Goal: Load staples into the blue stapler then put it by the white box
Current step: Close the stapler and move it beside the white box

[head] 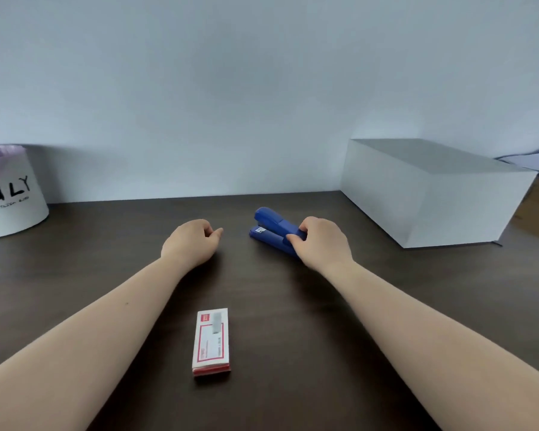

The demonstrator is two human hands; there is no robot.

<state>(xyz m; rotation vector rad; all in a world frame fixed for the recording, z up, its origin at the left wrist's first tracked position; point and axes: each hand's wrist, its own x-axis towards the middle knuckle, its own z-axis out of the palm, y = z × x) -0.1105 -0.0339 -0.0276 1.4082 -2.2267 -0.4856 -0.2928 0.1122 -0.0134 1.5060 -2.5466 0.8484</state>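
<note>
The blue stapler [269, 229] lies on the dark table, its nose pointing left and away from me. My right hand [319, 241] grips its near, right end with thumb and fingers. My left hand [190, 241] rests on the table to the stapler's left, fingers loosely curled and holding nothing. A small red and white staple box [211, 342] lies closed on the table near me, between my forearms. The large white box [433, 194] stands at the right rear, a short way right of the stapler.
A white round container [10, 200] with black lettering and a purple liner stands at the far left by the wall. Papers [535, 160] lie behind the white box. The dark wooden table [106, 259] ends at the wall.
</note>
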